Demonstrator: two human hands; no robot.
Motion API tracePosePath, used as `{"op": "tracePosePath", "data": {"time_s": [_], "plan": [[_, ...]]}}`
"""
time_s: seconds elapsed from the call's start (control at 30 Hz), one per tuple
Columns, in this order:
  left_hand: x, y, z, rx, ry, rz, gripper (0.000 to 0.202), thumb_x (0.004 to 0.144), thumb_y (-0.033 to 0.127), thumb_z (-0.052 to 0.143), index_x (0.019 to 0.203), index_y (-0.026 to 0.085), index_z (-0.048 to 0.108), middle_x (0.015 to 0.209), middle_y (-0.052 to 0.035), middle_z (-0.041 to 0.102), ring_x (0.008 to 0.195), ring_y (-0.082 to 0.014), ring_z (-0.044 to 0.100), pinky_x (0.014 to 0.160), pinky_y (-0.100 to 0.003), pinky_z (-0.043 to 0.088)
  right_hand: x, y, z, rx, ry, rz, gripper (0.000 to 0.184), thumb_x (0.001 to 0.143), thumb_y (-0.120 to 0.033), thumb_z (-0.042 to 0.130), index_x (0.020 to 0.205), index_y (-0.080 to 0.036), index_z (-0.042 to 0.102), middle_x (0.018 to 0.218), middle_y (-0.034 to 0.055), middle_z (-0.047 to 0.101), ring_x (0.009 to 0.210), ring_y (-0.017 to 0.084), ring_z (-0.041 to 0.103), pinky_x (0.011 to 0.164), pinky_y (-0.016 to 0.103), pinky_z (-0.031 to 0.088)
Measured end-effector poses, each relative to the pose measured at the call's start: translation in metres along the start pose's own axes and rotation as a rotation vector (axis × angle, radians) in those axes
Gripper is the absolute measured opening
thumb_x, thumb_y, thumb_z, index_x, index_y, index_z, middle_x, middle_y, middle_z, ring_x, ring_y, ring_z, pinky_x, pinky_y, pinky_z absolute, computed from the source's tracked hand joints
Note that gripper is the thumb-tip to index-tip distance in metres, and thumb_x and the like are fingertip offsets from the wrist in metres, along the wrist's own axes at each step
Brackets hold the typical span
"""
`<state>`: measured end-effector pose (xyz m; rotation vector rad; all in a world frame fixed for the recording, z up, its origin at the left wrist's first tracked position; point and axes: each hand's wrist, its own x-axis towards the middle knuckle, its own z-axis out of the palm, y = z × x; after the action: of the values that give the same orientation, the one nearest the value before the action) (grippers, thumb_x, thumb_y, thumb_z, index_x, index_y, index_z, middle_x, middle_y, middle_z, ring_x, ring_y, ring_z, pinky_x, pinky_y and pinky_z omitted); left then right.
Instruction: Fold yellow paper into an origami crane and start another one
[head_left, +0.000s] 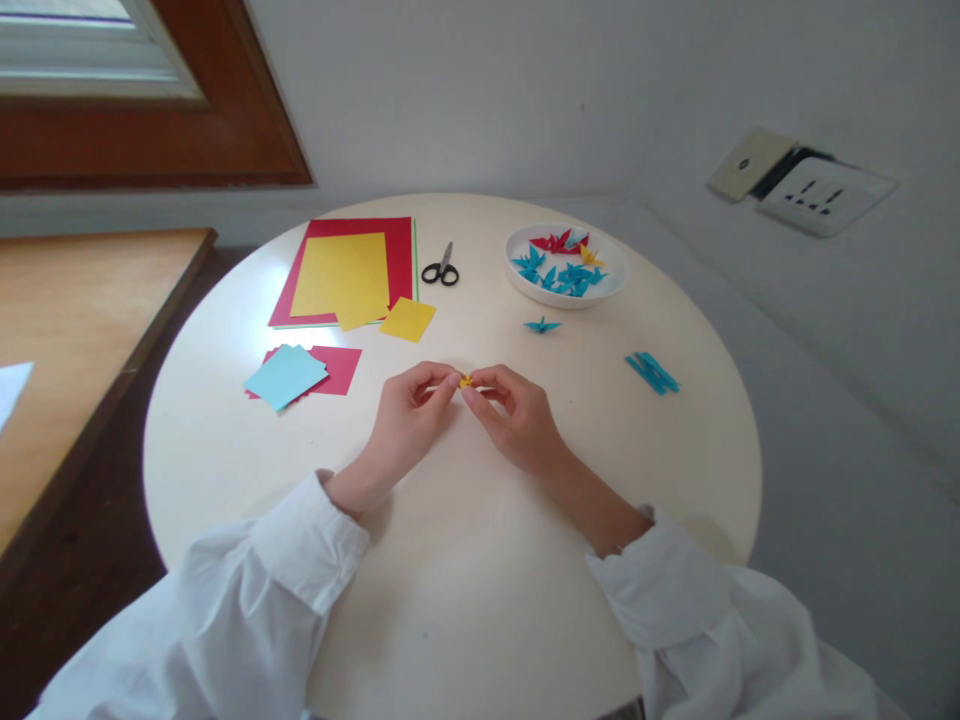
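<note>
Between my fingertips, over the middle of the round table (pixel 465 600), is a small yellow origami crane (pixel 466 381), mostly covered by the fingers. My left hand (pixel 420 400) pinches it from the left side. From the right, my right hand (pixel 517 410) pinches it with thumb and forefinger. A blue paper crane (pixel 542 326) lies beyond my right hand. Behind that stands a white dish (pixel 529 285) holding several blue paper cranes (pixel 574 280), red ones (pixel 559 243) and a yellow one (pixel 591 257).
Scissors (pixel 442 268) lie at the back. Left of them are large yellow sheets (pixel 337 270) on red sheets (pixel 289 305), with a yellow square (pixel 409 320) nearby. Light blue squares (pixel 285 375) overlap red paper (pixel 341 370). Blue folded strips (pixel 652 372) lie right. A wall (pixel 450 100) stands behind.
</note>
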<state>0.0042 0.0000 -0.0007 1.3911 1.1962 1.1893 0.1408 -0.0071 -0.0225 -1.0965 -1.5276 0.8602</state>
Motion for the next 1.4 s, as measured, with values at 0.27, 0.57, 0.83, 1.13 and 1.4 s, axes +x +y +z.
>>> {"op": "tracePosePath", "data": {"time_s": [0.27,0.57,0.83,1.13,1.4], "plan": [[0.001,-0.005,-0.001,0.028,0.013,-0.009,0.014,0.077,0.030,0.058,0.074,0.016,0.062,0.075,-0.0029,0.064,0.074,-0.0157,0.059,0.071,-0.029,0.046,0.000,0.008,0.000,0.118,0.003,0.042,0.022,0.079,-0.041,0.059,0.079,-0.019,0.061,0.080,0.0021,0.066,0.078,0.016,0.065,0.077,0.032,0.055],[0.004,-0.014,0.000,-0.189,0.118,-0.075,0.018,0.080,0.033,0.057,0.074,0.016,0.057,0.074,-0.0014,0.060,0.075,-0.0150,0.060,0.079,-0.034,0.048,0.001,0.011,0.001,0.160,0.033,0.079,0.022,0.078,-0.041,0.059,0.078,-0.019,0.061,0.086,0.0033,0.068,0.080,0.016,0.066,0.080,0.035,0.056],[0.005,-0.011,0.000,-0.411,0.112,-0.182,0.017,0.080,0.030,0.059,0.073,0.014,0.056,0.075,-0.0018,0.063,0.075,-0.0130,0.061,0.083,-0.032,0.047,0.003,0.009,0.000,0.151,0.064,0.108,0.022,0.076,-0.041,0.060,0.075,-0.019,0.059,0.084,0.0032,0.067,0.075,0.016,0.064,0.077,0.035,0.055],[0.007,-0.011,-0.001,-0.538,0.077,-0.281,0.014,0.078,0.026,0.060,0.073,0.013,0.059,0.076,-0.0032,0.065,0.074,-0.0129,0.062,0.079,-0.029,0.047,0.005,0.007,0.000,0.133,0.083,0.136,0.020,0.075,-0.039,0.060,0.072,-0.019,0.058,0.078,0.0016,0.066,0.068,0.014,0.064,0.071,0.033,0.055],[0.008,-0.008,-0.002,-0.579,0.067,-0.319,0.013,0.078,0.025,0.061,0.072,0.014,0.062,0.081,-0.0052,0.068,0.075,-0.0130,0.063,0.078,-0.029,0.047,0.005,0.007,0.000,0.121,0.098,0.135,0.020,0.075,-0.038,0.060,0.073,-0.019,0.059,0.075,0.0012,0.066,0.067,0.014,0.064,0.067,0.031,0.055]]}}
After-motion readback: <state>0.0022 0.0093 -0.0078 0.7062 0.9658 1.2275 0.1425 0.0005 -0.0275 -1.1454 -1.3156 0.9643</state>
